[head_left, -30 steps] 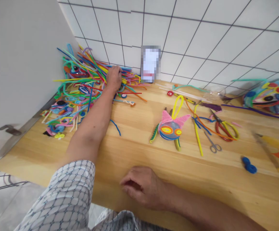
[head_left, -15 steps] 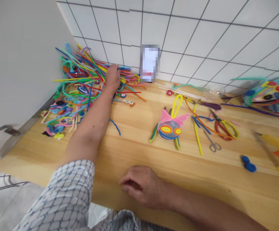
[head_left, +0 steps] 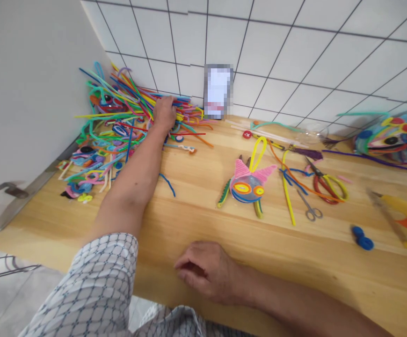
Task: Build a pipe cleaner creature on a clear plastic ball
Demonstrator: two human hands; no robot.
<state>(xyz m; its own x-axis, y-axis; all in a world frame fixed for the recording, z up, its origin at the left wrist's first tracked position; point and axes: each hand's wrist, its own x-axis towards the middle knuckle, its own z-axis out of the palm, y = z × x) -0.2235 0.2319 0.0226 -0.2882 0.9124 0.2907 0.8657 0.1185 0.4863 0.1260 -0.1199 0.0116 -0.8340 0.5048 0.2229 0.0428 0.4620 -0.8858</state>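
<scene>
My left hand [head_left: 164, 113] reaches across to the far-left heap of pipe cleaners [head_left: 143, 96]. Its fingers curl down among the stems, and their tips are hidden. On the bare wood near the front edge rests my right hand [head_left: 210, 271], loosely closed, with nothing visible in it. Ahead and to its right lies a small figure [head_left: 247, 189] with a clear round body, pink pipe-cleaner ears, yellow-and-orange eyes, a yellow loop on top and green legs. Neither hand touches it.
A blurred phone [head_left: 218, 91] leans against the tiled wall. Rightward lie red-and-yellow-handled scissors [head_left: 326, 185], small metal scissors [head_left: 309, 208], a blue coil [head_left: 362, 238] and a yellow glue gun [head_left: 405, 217]. A colourful decorated object [head_left: 391, 138] stands far right. A grey panel [head_left: 31, 93] borders the left.
Hardly anything differs: the view has shifted very slightly. My left hand stays at the pipe cleaners, and my right hand keeps its place on the table.
</scene>
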